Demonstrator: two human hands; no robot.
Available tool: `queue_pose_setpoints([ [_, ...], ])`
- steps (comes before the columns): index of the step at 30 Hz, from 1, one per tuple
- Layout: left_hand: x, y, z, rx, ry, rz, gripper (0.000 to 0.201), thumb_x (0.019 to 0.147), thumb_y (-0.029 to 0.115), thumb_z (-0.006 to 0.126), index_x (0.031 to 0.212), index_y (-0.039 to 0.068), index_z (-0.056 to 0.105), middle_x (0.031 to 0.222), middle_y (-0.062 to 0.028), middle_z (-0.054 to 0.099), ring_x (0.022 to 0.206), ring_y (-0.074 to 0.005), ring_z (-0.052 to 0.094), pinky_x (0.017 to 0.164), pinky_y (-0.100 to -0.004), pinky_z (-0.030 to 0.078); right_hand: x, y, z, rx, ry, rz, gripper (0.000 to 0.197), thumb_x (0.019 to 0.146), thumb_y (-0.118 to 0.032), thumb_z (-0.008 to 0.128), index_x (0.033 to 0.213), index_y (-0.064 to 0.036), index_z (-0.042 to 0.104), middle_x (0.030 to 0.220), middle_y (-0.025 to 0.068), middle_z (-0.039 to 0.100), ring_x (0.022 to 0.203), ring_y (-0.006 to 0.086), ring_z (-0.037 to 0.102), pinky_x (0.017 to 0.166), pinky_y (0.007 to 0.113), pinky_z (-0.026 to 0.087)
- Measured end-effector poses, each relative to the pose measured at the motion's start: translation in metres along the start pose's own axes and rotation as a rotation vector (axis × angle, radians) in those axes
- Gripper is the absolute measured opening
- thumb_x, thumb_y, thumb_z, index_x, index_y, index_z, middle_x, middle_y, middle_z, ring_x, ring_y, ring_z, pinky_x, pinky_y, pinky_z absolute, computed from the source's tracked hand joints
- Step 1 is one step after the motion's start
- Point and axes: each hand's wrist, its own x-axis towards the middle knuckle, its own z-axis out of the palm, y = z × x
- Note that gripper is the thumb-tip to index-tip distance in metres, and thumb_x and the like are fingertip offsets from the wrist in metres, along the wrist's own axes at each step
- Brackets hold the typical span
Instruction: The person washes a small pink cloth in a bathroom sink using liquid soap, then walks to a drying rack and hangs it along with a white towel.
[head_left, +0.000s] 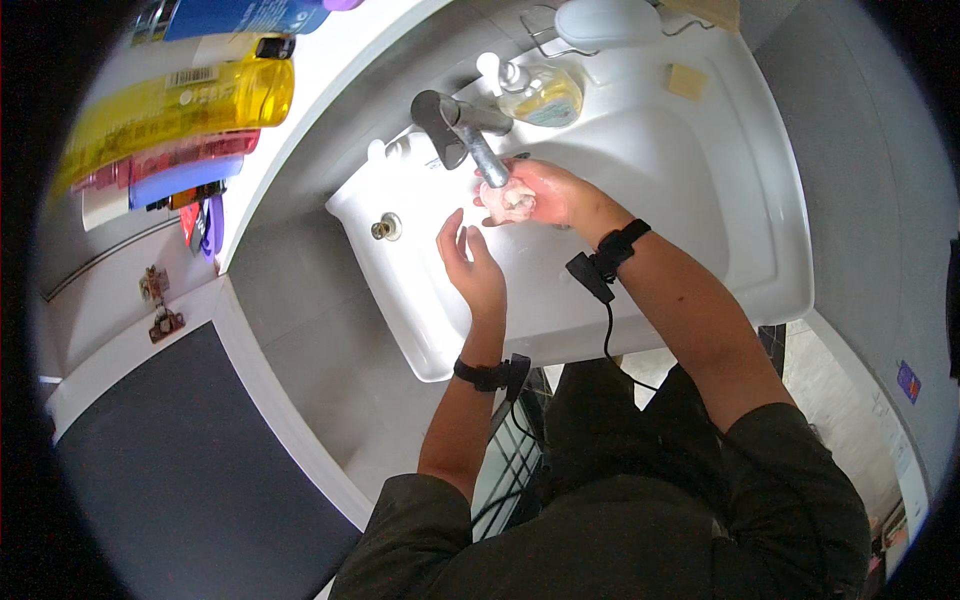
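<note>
One right hand (548, 190) is extended beneath the tap (470, 122), pale lump (512, 201) cradled in fingers; one left hand (474, 268) is held nearby, fingers loosely bent, free.

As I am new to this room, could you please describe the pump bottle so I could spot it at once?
Find the white sink, then the grey tap above the right hand. The pump bottle stands just right of the tap. Its clear body, yellow contents and white pump set it apart from the tap and the flat yellow square.
</note>
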Motion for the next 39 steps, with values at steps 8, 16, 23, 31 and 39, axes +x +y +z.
queue_pose_setpoints([
  [8, 0.010, -0.018, -0.034, -0.450, -0.006, -0.566, 0.028, 0.100, 0.016, 0.050, 0.120, -0.004, 0.054, 0.117, -0.0138, 0.055, 0.109, -0.0226, 0.056, 0.091, -0.0409, 0.055, 0.022, 0.025, 0.032, -0.243, 0.303, -0.055, 0.020, 0.092, -0.006, 0.060, 0.112, -0.0054, 0.061, 0.096, 0.0063, 0.063, 0.077, 0.0144, 0.060, 0.059, 0.030, 0.050],
  [16, 0.033, 0.004, 0.003, -0.920, -0.396, -1.045, 0.048, 0.103, 0.039, 0.037, 0.125, -0.002, 0.049, 0.122, -0.0214, 0.054, 0.112, -0.0354, 0.057, 0.095, -0.0484, 0.051, 0.012, 0.033, 0.026, -1.055, 0.710, -0.240, 0.020, 0.088, -0.016, 0.059, 0.104, -0.0056, 0.060, 0.087, 0.0155, 0.066, 0.075, 0.0351, 0.065, 0.067, 0.044, 0.052],
  [23, 0.058, -0.017, 0.065, -1.314, -0.523, -1.278, 0.047, 0.097, 0.045, 0.046, 0.109, 0.001, 0.057, 0.108, -0.0235, 0.063, 0.104, -0.0396, 0.060, 0.094, -0.0527, 0.048, -0.069, 0.042, 0.061, -1.815, 0.624, -0.755, 0.062, 0.085, -0.016, 0.062, 0.142, -0.0045, 0.040, 0.140, 0.0209, 0.043, 0.134, 0.0391, 0.038, 0.110, 0.043, 0.034],
  [31, 0.046, 0.043, 0.125, -1.224, -0.769, -1.181, 0.039, 0.094, 0.039, 0.058, 0.121, 0.010, 0.059, 0.114, -0.0093, 0.065, 0.096, -0.0227, 0.062, 0.084, -0.0382, 0.050, -0.183, -0.027, 0.020, -1.366, 0.751, -0.760, 0.039, 0.084, -0.005, 0.059, 0.123, 0.0014, 0.055, 0.118, 0.0221, 0.059, 0.109, 0.0354, 0.059, 0.094, 0.041, 0.048],
  [39, 0.047, 0.010, 0.163, -1.090, -0.588, -1.276, 0.021, 0.089, 0.031, 0.067, 0.097, 0.011, 0.067, 0.089, -0.0036, 0.066, 0.063, -0.0146, 0.056, 0.049, -0.0264, 0.044, -0.206, -0.028, -0.018, -1.238, 0.790, -0.518, 0.034, 0.087, -0.010, 0.058, 0.118, 0.0027, 0.058, 0.114, 0.0213, 0.062, 0.102, 0.0310, 0.064, 0.086, 0.039, 0.051],
])
